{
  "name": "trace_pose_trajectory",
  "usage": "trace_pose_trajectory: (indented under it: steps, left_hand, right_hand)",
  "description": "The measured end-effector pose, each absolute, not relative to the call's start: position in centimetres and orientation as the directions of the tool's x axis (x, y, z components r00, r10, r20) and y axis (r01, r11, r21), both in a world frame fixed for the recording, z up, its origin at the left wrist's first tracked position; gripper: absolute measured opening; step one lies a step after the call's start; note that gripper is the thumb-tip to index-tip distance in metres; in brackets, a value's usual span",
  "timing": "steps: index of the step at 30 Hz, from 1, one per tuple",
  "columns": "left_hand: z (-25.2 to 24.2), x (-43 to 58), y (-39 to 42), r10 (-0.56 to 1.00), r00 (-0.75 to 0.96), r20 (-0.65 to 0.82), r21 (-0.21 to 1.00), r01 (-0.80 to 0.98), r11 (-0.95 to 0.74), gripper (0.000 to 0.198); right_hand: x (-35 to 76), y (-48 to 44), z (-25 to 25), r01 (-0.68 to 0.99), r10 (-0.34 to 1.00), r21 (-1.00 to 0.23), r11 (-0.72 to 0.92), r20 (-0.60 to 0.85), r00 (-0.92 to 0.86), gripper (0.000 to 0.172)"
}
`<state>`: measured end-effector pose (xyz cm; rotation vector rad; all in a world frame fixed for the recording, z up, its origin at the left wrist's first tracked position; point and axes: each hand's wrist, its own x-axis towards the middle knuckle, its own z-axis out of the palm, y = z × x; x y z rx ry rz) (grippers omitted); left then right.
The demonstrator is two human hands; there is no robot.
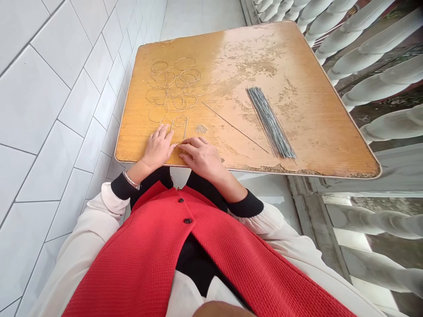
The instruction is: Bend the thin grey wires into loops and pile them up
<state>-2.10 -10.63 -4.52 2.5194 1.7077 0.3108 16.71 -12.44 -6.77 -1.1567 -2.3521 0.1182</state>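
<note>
Both hands rest on the near left edge of a worn wooden table [297,127]. My left hand [157,147] lies with fingers stretched toward a thin wire piece [185,128] that stands up from between the hands. My right hand [201,156] is curled, its fingertips pinched at the base of that wire, touching the left hand's fingers. Just beyond the hands lies a spread of several wire rings [173,90].
A bundle of straight grey wires [270,122] lies right of centre, and a single long wire [234,127] lies slanted beside it. A white tiled wall runs along the left; white balusters [373,57] stand on the right.
</note>
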Motion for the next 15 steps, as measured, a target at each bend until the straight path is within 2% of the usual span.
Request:
trace_pose_trajectory:
  steps: [4,9,15]
  left_hand:
    - [-4.4,-1.6,-11.1,0.937,0.335,0.103,0.171,0.922,-0.348,0.05]
    - [-4.7,-1.7,-11.3,0.942,0.305,0.142,0.238,0.913,-0.332,0.049]
    - [-5.0,-2.7,-11.8,0.934,0.304,0.19,0.278,0.895,-0.348,0.045]
  right_hand:
    - [16.7,-12.3,-6.9,0.657,0.725,-0.323,0.681,0.422,-0.544,0.03]
    - [16.6,-12.4,-6.6,0.578,0.72,-0.429,0.694,0.398,-0.569,0.032]
    - [16.9,-12.7,-6.4,0.621,0.771,-0.457,0.637,0.378,-0.513,0.029]
